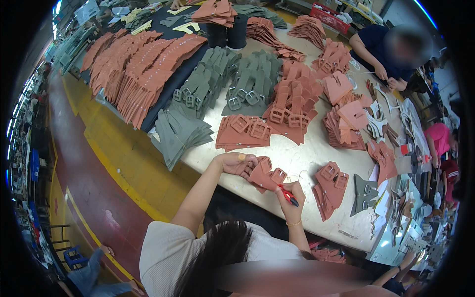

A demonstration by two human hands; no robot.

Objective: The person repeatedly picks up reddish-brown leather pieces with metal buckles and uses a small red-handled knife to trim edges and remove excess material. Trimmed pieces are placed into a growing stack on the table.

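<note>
The left hand [238,165] grasped the salmon 2-buckle piece [265,178] above the table [302,157], probably to steady it. The right hand [294,202], fingers curled, clasped a red tool [289,196] beside it, apparently for close work.

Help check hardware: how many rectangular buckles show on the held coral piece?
2: one coral buckle nearer the left hand, another beside the right hand. More may hide underneath.

left of the pale, glossy table [307,153], a maroon walkway [109,183] with yellow borders runs beside yellow floor [148,178]; a blue stool [75,258] stands near left, a tube light [427,17] glows far right.
</note>
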